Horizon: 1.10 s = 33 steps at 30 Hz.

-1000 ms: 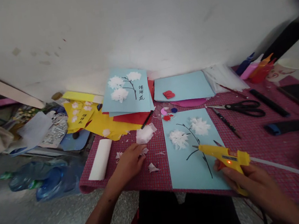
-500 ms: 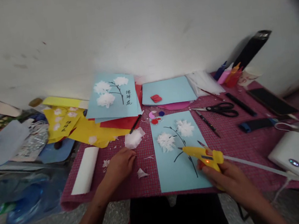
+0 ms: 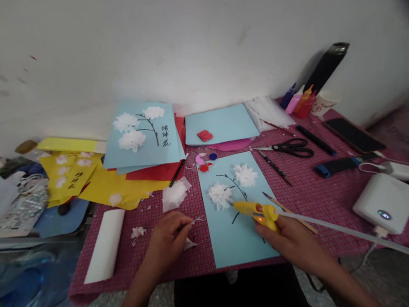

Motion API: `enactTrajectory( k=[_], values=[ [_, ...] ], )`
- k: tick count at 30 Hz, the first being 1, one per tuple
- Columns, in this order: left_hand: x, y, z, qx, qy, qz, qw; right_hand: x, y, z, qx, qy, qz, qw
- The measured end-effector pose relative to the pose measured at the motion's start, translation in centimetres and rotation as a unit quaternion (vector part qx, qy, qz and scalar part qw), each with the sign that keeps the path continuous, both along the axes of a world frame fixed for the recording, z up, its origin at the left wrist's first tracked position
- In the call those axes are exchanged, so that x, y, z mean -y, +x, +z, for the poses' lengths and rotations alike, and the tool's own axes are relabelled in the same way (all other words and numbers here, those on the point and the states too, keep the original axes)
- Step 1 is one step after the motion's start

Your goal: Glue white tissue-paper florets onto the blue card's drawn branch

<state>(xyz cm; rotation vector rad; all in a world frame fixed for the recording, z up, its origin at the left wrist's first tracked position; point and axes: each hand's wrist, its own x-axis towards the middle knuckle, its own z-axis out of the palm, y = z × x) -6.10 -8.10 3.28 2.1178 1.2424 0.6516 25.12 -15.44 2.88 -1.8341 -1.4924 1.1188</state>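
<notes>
Grips a yellow glue gun [image 3: 251, 209] in the right hand [image 3: 286, 238], with fingers clamped around the handle. Holds the nozzle over a light-blue sheet [image 3: 226, 249], just beside the lower-left of two white paper flowers [image 3: 219, 196]. Lies flat, that sheet, on a red plaid cloth [image 3: 328, 198], with a black drawn branch [image 3: 229, 177] between the flowers. Shows a small orange light on the gun; too blurred to read any label there. Extends rearward from the gun as a long white stick [image 3: 346, 231].

Hovers or rests low over the cloth with the left hand [image 3: 168, 239], fingers curled, fingertips beside thin white strands [image 3: 198, 218]; cannot tell whether together or apart. Near it, white tissue paper [image 3: 175, 194] and a folded white roll [image 3: 106, 246].

Behind, to the left, reads 绣球花 in black on a blue flower card [image 3: 116, 158]; reads the same, smaller, on a yellow card [image 3: 56, 197]. Farther right, black-handled scissors [image 3: 292, 148], a black phone [image 3: 353, 134], a paper cup [image 3: 322, 103] with red print too small to read, and a white power bank [image 3: 385, 204] with a lit display, digits unclear.
</notes>
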Motion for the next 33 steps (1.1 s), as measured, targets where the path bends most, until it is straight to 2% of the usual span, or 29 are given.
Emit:
enactTrajectory(
  k=[6, 13, 23, 33],
  values=[
    [0.3, 1.4, -0.3, 0.060, -0.044, -0.002, 0.997, -0.8, -0.5, 0.6, 0.007, 0.012, 0.002, 1.000],
    [0.6, 2.8, 0.1, 0.074, -0.111, 0.021, 0.991, -0.9, -0.2, 0.1, 0.013, 0.022, 0.029, 0.999],
    [-0.3, 3.9, 0.1, 0.093, -0.109, -0.017, 0.990, -1.3, 0.0, 0.4, 0.028, 0.025, 0.048, 0.998],
    [-0.8, 4.5, 0.2, 0.082, -0.090, -0.020, 0.992, -1.6, 0.1, 0.7, 0.065, 0.023, 0.054, 0.996]
  ],
)
